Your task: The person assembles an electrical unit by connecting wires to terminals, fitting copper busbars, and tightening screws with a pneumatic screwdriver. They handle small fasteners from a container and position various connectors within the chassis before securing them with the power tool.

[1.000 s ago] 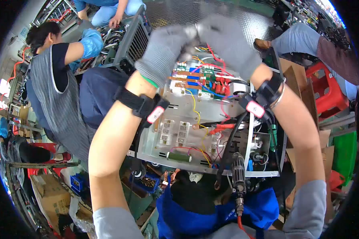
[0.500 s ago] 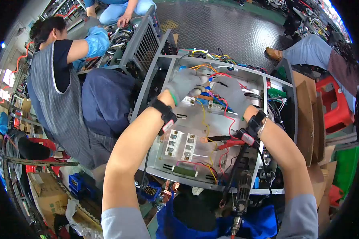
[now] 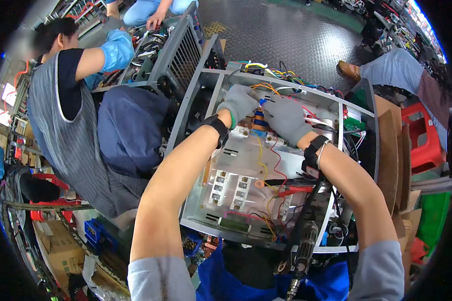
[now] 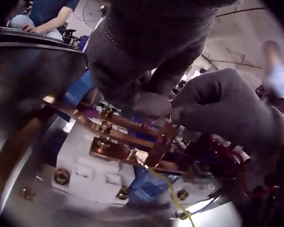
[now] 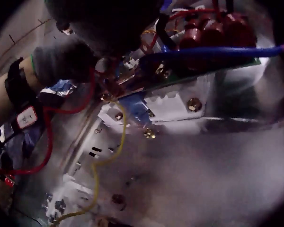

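Observation:
Both hands wear grey gloves and meet over copper bars (image 4: 118, 137) inside an open metal chassis (image 3: 238, 163). My left hand (image 3: 238, 104) bends its fingers down over the bars. From the other side my right hand (image 3: 286, 118) reaches in, its thumb and forefinger bent together at a bar's end. A small blue piece (image 3: 262, 102) shows between the fingertips. A red wire (image 5: 48, 132) runs up to the hands, and a yellow wire (image 4: 173, 189) leads off the bars. White terminal blocks (image 4: 92, 175) lie underneath. I cannot tell what the hidden fingertips pinch.
A power screwdriver (image 3: 306, 246) hangs over the chassis's front edge. More white blocks (image 3: 218, 188) and a green cylinder (image 3: 235, 224) are fixed to its floor. At left a person (image 3: 65, 90) works at another chassis. A red stool (image 3: 422, 135) stands at right.
One second ago both hands were raised above the chassis with the red wire lifted between them. They have come down to the copper bars, and the head view has shifted slightly.

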The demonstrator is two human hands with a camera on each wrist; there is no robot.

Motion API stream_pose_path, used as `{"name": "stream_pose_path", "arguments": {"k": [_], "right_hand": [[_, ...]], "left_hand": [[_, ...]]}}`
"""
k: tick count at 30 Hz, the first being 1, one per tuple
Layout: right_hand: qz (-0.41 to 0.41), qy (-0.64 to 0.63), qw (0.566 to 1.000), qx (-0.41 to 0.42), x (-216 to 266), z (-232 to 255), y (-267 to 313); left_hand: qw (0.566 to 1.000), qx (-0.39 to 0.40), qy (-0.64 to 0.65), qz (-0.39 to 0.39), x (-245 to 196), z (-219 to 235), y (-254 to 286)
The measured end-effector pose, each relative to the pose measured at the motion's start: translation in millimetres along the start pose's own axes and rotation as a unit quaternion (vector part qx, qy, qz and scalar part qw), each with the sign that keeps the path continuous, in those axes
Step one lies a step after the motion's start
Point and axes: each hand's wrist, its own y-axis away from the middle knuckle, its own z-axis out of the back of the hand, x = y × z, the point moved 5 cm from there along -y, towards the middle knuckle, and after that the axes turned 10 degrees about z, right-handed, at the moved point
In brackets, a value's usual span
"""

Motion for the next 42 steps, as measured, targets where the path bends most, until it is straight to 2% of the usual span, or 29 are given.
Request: {"name": "stream_pose_path", "arguments": {"k": [3, 6, 12, 15, 18, 24, 27, 30, 33, 36, 39, 42], "right_hand": [[0.021, 0.02, 0.999, 0.019, 0.6, -3.1, -2.0], [0.033, 0.062, 0.997, 0.043, 0.4, -9.5, -5.4], [0.034, 0.101, 0.992, 0.065, 0.2, -13.1, -10.6], [0.036, 0.111, 0.991, 0.064, 3.8, -7.4, -13.0], [0.024, 0.089, 0.989, 0.114, 3.3, -5.1, -16.6], [-0.001, 0.105, 0.982, 0.157, 0.5, -6.7, -21.4], [-0.021, 0.074, 0.987, 0.144, 2.0, 1.6, -21.5], [-0.023, 0.062, 0.982, 0.179, -2.8, -7.1, -23.5], [-0.05, 0.086, 0.973, 0.21, -2.2, -7.9, -25.9], [0.022, 0.152, 0.982, 0.107, 8.4, 3.0, -23.2], [0.042, 0.12, 0.986, 0.109, 9.8, 9.2, -16.2], [0.058, 0.126, 0.985, 0.099, 8.2, 4.9, -13.7]], "left_hand": [[0.998, -0.014, -0.052, -0.044, 3.5, -4.4, -8.5], [0.975, -0.068, -0.19, -0.091, -2.2, -3.0, -8.7], [0.939, -0.095, -0.305, -0.126, -9.1, -11.6, -5.6], [0.949, -0.067, -0.273, -0.145, -5.7, -9.5, -3.3], [0.953, -0.053, -0.245, -0.169, -2.9, -7.2, -1.1], [0.96, -0.039, -0.251, -0.121, 0.1, -7.4, -3.9], [0.966, -0.021, -0.217, -0.142, 0.3, -7.7, -3.7], [0.947, -0.059, -0.264, -0.171, -1.0, -9.3, -0.7], [0.955, -0.064, -0.262, -0.123, 2.5, -11.3, -4.5], [0.942, -0.103, -0.299, -0.116, 1.3, -12.6, -4.6], [0.942, -0.11, -0.304, -0.093, -1.3, -13.8, -6.2], [0.934, -0.161, -0.289, -0.131, -3.2, -14.0, -4.3]]}}
